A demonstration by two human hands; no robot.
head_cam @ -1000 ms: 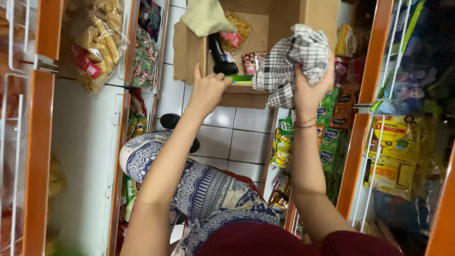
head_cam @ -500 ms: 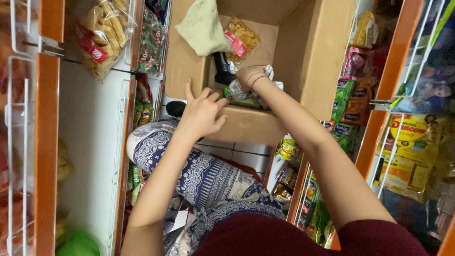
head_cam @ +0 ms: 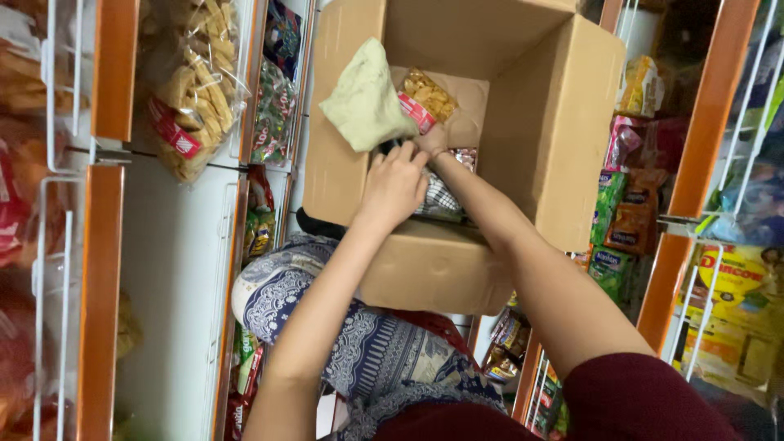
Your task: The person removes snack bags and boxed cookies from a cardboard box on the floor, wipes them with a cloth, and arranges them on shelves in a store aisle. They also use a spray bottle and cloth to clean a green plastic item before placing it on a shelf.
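Note:
Both my hands reach into an open cardboard box (head_cam: 563,139) that rests on my lap. My left hand (head_cam: 396,186) lies over the box's near edge, fingers spread and tips touching the dark contents. My right hand (head_cam: 428,144) is deeper inside, mostly hidden behind the left hand, and its grip cannot be made out. A black-and-white checkered cloth (head_cam: 442,201) lies in the box under my right forearm. A pale green cloth (head_cam: 364,100) hangs over the box's left wall. A clear bag of yellow snacks (head_cam: 428,95) lies on the box floor just beyond my hands.
Orange-framed wire racks stand on both sides. Bags of fried snacks (head_cam: 192,90) hang at the upper left, and green and orange packets (head_cam: 621,220) fill the right rack. A blue patterned fabric (head_cam: 327,327) covers my lap below the box.
The box now fills the view. My right hand has carried the checkered cloth down into the box, where it now lies. My left hand has moved from the box's edge to inside it.

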